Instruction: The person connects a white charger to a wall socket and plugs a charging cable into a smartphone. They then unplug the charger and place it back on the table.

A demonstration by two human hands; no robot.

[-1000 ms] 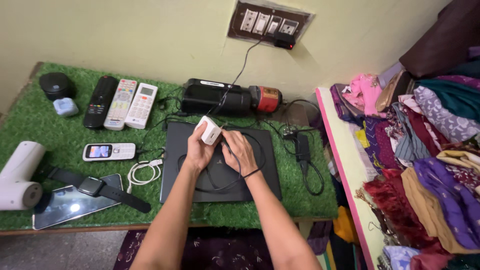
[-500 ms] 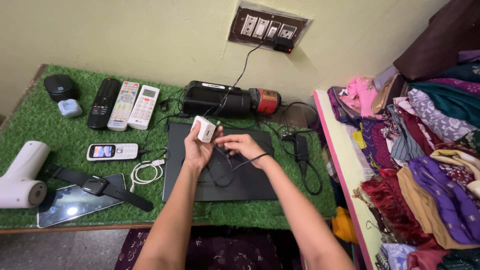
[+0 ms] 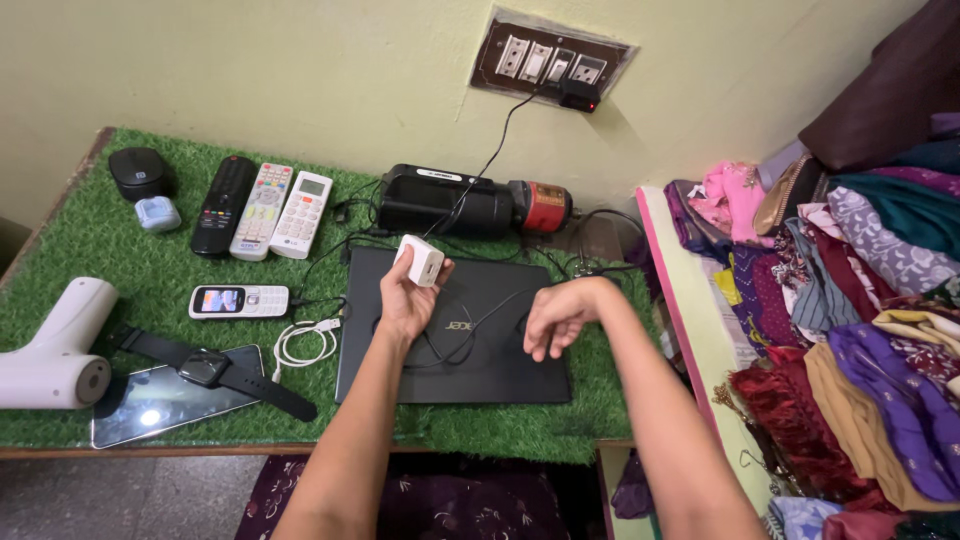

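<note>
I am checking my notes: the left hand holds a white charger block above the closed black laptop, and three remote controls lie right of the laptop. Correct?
Not quite. The head view shows the three remote controls left of the closed black laptop, not right. The left hand does hold the white charger block above it.

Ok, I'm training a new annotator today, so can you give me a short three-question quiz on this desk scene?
1. True or false: the left hand holds a white charger.
2. What lies under the loose black cable? A) tablet B) closed black laptop C) remote
3. How many remotes lie side by side near the wall?

Key: 1 true. 2 B. 3 three, one black and two white. The right hand hangs over the laptop, fingers curled, holding nothing that can be made out.
</note>
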